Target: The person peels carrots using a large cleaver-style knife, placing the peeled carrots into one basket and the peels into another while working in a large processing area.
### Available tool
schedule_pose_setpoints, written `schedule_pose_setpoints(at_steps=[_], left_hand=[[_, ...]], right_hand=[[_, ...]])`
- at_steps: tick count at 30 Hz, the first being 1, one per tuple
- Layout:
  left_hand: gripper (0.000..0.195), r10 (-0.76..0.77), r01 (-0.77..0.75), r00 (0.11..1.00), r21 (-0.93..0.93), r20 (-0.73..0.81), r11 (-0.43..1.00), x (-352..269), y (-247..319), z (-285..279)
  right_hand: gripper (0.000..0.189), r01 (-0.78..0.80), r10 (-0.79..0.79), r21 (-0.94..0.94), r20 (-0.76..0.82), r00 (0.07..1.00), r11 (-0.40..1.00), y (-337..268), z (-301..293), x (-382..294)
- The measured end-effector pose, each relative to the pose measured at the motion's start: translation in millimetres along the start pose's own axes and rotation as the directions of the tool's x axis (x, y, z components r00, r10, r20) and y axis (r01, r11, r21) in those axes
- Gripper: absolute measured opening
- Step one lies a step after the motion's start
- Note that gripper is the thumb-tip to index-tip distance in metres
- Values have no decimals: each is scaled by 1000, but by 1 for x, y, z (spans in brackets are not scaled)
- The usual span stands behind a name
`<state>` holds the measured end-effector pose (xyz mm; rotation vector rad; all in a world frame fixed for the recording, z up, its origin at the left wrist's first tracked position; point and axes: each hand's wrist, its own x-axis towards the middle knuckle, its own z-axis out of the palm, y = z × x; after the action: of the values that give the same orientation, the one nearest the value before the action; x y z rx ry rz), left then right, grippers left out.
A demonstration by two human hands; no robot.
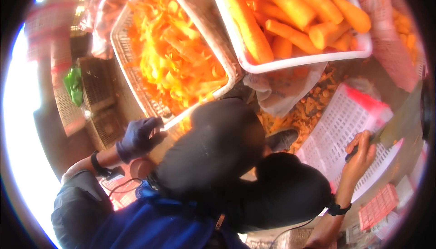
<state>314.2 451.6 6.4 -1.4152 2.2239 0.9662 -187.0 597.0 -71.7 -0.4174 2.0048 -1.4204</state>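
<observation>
My left hand (141, 139), in a dark blue glove, is at the near corner of a plastic basket (120, 61) full of orange peelings (177, 55). Its fingers are curled by the rim; I cannot tell whether they grip it. In my bare right hand (361, 153) is the dark handle of a large knife (402, 116), its broad blade pointing up and right. Below that hand lies a white and pink perforated crate (344, 123). Beyond my knees, a white tub (306, 59) holds a heap of peeled carrots (293, 7).
Orange scraps (311, 104) litter the floor around my shoe (282, 140). A plastic bag (286, 89) hangs below the tub. Pink crates (385, 38) stand at the right. Stacked crates (98, 82), a green bag (74, 84) and a clear filled bag (102, 17) are at the left.
</observation>
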Motion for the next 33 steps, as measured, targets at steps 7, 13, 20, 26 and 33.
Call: schedule_pose_setpoints(at_steps=[7, 13, 20, 26, 33], left_hand=[[42, 460, -435, 877, 177, -139, 883, 30, -23, 59], [19, 391, -372, 776, 141, -496, 918, 89, -67, 118], [10, 502, -500, 789, 105, -354, 860, 92, -71, 99], [15, 378, -376, 894, 55, -240, 925, 41, -94, 79], [25, 531, -432, 815, 367, -233, 824, 58, -66, 4]], right_hand=[[32, 184, -170, 141, -105, 980, 973, -20, -28, -17], [40, 259, -222, 125, -250, 942, 958, -25, -50, -87], [41, 173, -229, -222, -258, 938, 960, -17, -92, -101], [42, 142, -168, -109, -286, 943, 984, 17, -137, -91], [42, 108, -158, -195, -261, 952, 975, 27, -140, -81]])
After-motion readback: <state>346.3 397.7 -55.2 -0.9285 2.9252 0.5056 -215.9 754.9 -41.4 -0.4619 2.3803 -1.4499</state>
